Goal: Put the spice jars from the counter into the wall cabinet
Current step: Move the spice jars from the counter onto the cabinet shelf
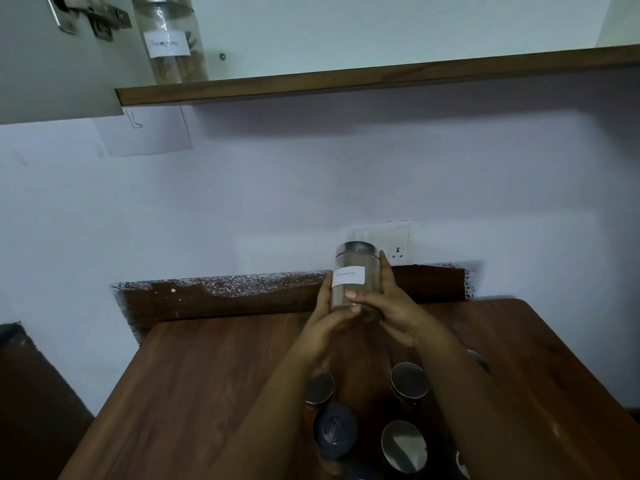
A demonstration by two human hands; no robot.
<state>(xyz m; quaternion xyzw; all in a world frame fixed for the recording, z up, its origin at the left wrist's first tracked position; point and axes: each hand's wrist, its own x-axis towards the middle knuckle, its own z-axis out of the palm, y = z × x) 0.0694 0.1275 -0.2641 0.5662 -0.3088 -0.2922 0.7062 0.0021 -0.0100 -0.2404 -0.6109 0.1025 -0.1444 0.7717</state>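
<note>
A glass spice jar point(353, 282) with a steel lid and a white handwritten label is held upright above the far edge of the wooden desk point(207, 375), raised clear of its surface. It is grasped from both sides: the left hand point(327, 323) is wrapped round the jar's left flank and lower part, and the right hand point(394, 313) is curled round its right flank, with fingertips point(353, 296) seen pressing on the front glass below the label. Each grip is thus closed on the same jar. A pale powder is seen inside the jar; the writing on the label cannot be read.

Toward the near edge of the desk, between and below the forearms, several more lidded jars point(408, 379) are stood close together; their tops are seen from above, most steel, one dark point(334, 429). One further lid is partly hidden behind the right forearm near the right edge.

Above, the open wall cabinet point(346, 77) is seen from below, its wooden bottom board running across the upper part of the view. A tall labelled jar point(169, 39) is already stood at the left end of that board, just beside the hinged door point(62, 64). A wall socket point(398, 244) is mounted just behind the held jar, and a sheet of paper point(149, 133) is fixed to the wall under the cabinet.
</note>
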